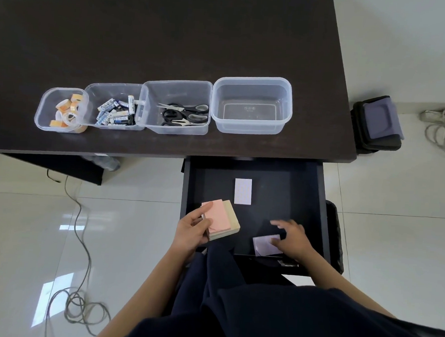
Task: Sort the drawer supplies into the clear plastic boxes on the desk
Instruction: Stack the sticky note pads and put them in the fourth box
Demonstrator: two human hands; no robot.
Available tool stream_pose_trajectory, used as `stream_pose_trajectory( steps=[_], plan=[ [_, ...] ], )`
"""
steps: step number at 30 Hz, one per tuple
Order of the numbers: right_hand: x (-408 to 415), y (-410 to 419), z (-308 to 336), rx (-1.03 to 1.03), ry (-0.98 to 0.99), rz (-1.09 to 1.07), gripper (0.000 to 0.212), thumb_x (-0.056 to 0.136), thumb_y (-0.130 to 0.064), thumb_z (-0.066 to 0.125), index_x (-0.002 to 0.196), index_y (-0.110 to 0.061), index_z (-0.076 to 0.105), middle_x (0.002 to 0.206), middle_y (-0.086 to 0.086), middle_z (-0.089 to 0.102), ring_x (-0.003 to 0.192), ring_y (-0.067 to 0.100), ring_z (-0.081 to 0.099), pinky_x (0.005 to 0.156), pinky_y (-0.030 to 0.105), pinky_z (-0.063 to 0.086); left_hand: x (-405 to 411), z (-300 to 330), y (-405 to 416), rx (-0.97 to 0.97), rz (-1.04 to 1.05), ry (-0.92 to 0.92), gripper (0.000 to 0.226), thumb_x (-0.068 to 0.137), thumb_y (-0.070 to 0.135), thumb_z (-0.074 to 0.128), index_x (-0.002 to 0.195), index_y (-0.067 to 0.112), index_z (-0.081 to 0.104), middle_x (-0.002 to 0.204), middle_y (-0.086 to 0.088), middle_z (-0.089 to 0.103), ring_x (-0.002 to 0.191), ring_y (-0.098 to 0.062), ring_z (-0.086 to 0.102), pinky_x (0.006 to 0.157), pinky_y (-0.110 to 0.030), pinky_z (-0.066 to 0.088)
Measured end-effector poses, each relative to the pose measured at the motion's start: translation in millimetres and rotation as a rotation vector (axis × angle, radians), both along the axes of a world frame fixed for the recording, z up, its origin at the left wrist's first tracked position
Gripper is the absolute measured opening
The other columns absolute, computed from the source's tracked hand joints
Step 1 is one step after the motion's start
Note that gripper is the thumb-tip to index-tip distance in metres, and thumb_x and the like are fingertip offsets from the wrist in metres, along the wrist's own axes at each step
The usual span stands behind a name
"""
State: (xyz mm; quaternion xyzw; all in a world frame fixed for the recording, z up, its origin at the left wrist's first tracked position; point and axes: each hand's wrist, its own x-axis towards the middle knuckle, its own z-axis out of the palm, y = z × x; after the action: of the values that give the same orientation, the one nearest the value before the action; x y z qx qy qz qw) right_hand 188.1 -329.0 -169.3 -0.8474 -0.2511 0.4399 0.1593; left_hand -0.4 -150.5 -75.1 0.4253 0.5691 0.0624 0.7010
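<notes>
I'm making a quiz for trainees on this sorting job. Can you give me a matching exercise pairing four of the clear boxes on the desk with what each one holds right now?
Boxes:
1. far-left box
2. second box
3. third box
4. far-right box

Contents:
A. scissors
B. nothing
C. tape rolls
D. batteries

Pairs: 1-C, 2-D, 3-A, 4-B
</notes>
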Motion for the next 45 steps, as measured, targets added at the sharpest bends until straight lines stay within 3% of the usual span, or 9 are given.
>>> stream_pose_trajectory(
  steps=[7,11,16,19,30,34,38,42,45],
  plan=[
    [-3,6,-9,-0.154,-0.007,0.202,0.033,0.075,-0.015,0.068,0.106,-0.027,0.064,0.116,0.0,0.054,0.106,0.022,0.05,0.089,0.033,0.048,-5,-6,-4,0.058,-0.068,0.043,0.035,0.093,-0.001,0.051,0.123,0.015,0.06,0.092,0.006,0.061,0.075,-0.009,0.057,0.066,-0.026,0.05],
    [-1,7,-7,-0.151,0.065,0.183,0.032,0.073,-0.003,0.068,0.101,-0.018,0.062,0.116,0.004,0.042,0.089,0.018,0.052,0.076,0.019,0.042,-6,-10,-5,0.076,-0.103,0.065,0.038,0.092,0.0,0.053,0.124,0.018,0.06,0.091,0.004,0.063,0.069,-0.013,0.052,0.063,-0.025,0.046],
    [0,8,4,-0.098,0.12,0.181,0.028,0.071,0.002,0.062,0.082,-0.022,0.053,0.081,-0.006,0.053,0.068,0.008,0.046,0.053,0.016,0.032,-7,-11,-6,0.084,-0.127,0.057,0.039,0.091,0.0,0.053,0.123,0.021,0.06,0.088,0.006,0.063,0.068,-0.014,0.05,0.062,-0.024,0.045],
    [-2,8,11,-0.045,0.177,0.111,0.025,0.073,0.004,0.06,0.083,-0.018,0.057,0.07,-0.006,0.053,0.062,0.008,0.047,0.054,0.019,0.038,-7,-12,-6,0.083,-0.138,0.057,0.038,0.091,0.001,0.054,0.122,0.022,0.061,0.088,0.005,0.063,0.067,-0.014,0.05,0.06,-0.023,0.044],
    [-6,39,88,0.579,0.131,-0.531,0.009,0.086,-0.008,0.063,0.095,-0.012,0.063,0.089,0.0,0.067,0.082,0.007,0.062,0.069,0.016,0.047,-2,-9,-7,0.056,-0.161,-0.013,0.043,0.09,-0.005,0.052,0.12,0.025,0.06,0.088,-0.004,0.063,0.062,-0.014,0.047,0.048,-0.016,0.041],
    [0,59,117,0.672,0.125,-0.467,0.01,0.091,-0.01,0.057,0.093,-0.012,0.065,0.091,-0.007,0.066,0.079,-0.004,0.059,0.065,0.006,0.045,4,-7,-7,-0.009,-0.193,-0.115,0.052,0.081,-0.012,0.056,0.111,0.031,0.064,0.105,-0.013,0.063,0.079,-0.019,0.057,0.062,-0.021,0.049],
    [-5,77,125,0.651,0.212,-0.338,0.01,0.088,-0.014,0.062,0.097,-0.016,0.064,0.091,0.003,0.069,0.077,0.005,0.06,0.066,0.018,0.047,9,-6,-10,-0.044,-0.25,-0.235,0.062,0.054,0.009,0.07,0.107,0.041,0.069,0.108,-0.01,0.065,0.091,-0.028,0.043,0.076,-0.041,0.035],
    [-16,85,117,0.564,0.168,-0.316,0.028,0.079,-0.027,0.073,0.101,-0.019,0.058,0.101,0.001,0.066,0.091,0.015,0.064,0.069,0.025,0.053,14,12,-12,0.017,-0.367,-0.322,0.072,0.07,-0.009,0.068,0.128,0.03,0.054,0.127,-0.01,0.058,0.094,-0.024,0.055,0.059,-0.021,0.047],
    [-24,84,115,0.551,0.143,-0.383,0.04,0.073,-0.023,0.08,0.105,-0.017,0.057,0.107,-0.001,0.063,0.097,0.014,0.064,0.075,0.029,0.058,15,20,-14,0.036,-0.412,-0.371,0.077,0.072,-0.015,0.066,0.135,0.023,0.044,0.111,-0.003,0.065,0.086,-0.006,0.066,0.057,-0.014,0.05]
  ],
)
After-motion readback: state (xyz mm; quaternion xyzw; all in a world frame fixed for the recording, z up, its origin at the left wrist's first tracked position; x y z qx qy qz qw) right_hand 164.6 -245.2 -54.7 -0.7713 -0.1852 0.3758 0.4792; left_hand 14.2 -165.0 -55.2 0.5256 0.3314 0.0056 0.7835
